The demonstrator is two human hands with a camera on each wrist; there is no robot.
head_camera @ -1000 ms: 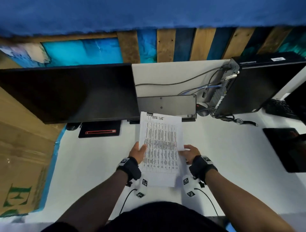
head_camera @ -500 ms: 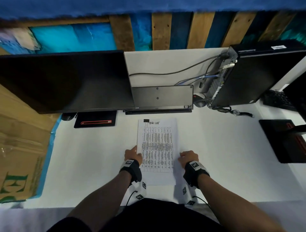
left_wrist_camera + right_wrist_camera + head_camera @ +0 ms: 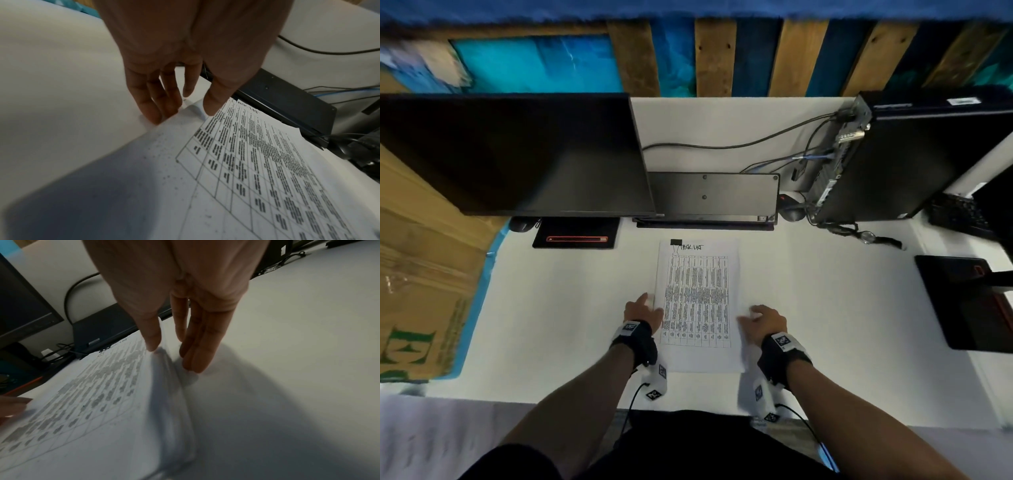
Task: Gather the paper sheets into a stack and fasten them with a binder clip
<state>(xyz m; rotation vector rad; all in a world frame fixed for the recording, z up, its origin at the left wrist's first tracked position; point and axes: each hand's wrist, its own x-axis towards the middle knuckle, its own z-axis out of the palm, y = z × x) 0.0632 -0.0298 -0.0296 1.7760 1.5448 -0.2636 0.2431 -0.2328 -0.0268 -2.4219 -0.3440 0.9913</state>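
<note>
The stack of printed paper sheets (image 3: 698, 301) lies flat on the white desk (image 3: 825, 308), with a black binder clip (image 3: 676, 242) on its far left corner. My left hand (image 3: 642, 310) sits at the stack's left edge. In the left wrist view its straight fingers (image 3: 152, 112) touch that edge of the sheets (image 3: 246, 162) and the thumb hovers above. My right hand (image 3: 765, 320) is at the right edge. In the right wrist view its thumb (image 3: 152, 344) touches the paper's rim (image 3: 92, 402) and the fingers (image 3: 193, 363) rest on the desk beside it.
Behind the stack stand a dark monitor (image 3: 517, 154) and a black flat panel (image 3: 712, 195). A computer case (image 3: 928, 154) with cables (image 3: 722, 145) is at the back right. A cardboard box (image 3: 421, 274) is on the left, and a black pad (image 3: 969, 301) lies on the right.
The clipped stack, held tilted up in both hands a second ago, now lies flat on the desk. Both hands have let go and rest at its sides.
</note>
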